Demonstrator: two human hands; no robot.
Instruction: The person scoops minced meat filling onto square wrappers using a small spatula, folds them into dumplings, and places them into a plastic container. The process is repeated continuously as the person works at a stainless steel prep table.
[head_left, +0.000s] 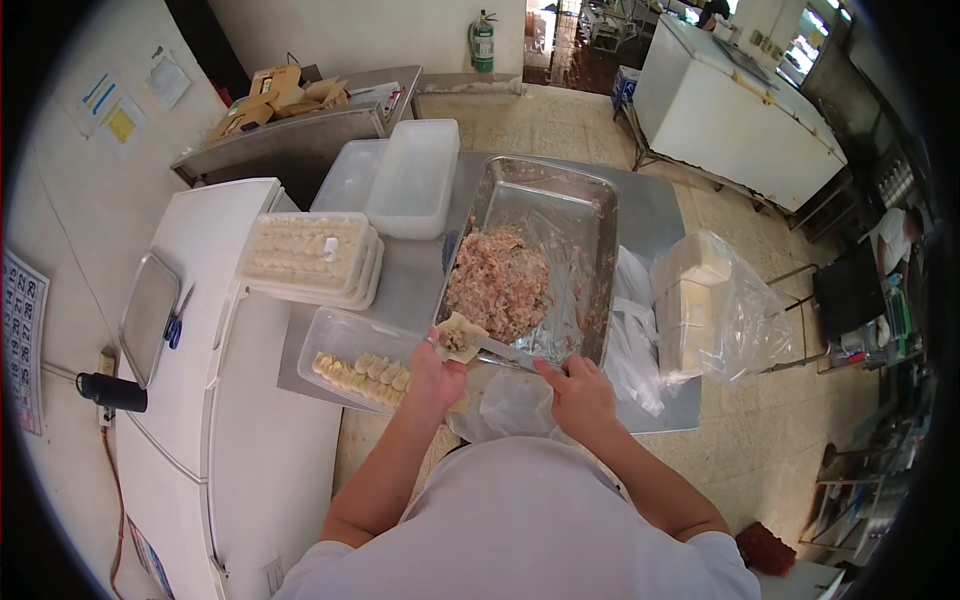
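Observation:
In my left hand (435, 379) lies a square dough wrapper (470, 335) with a lump of meat filling (453, 341) on it. My right hand (583, 397) grips a flat-bladed knife or spatula (506, 351), its blade reaching to the wrapper. Just beyond, a large metal tray (555, 187) holds a mound of minced meat mixture (499, 281). Left of my left hand, a clear plastic container (319, 334) holds rows of filled dumplings (367, 375). Part of that container is hidden behind my forearm.
Stacked containers packed with dumplings (307, 251) stand at the table's left, near translucent empty containers (412, 180). On the right are white plastic bags (634, 337) and bagged stacks of wrappers (690, 307). A white refrigerator (262, 450) adjoins the left side. Another person (892, 240) is at far right.

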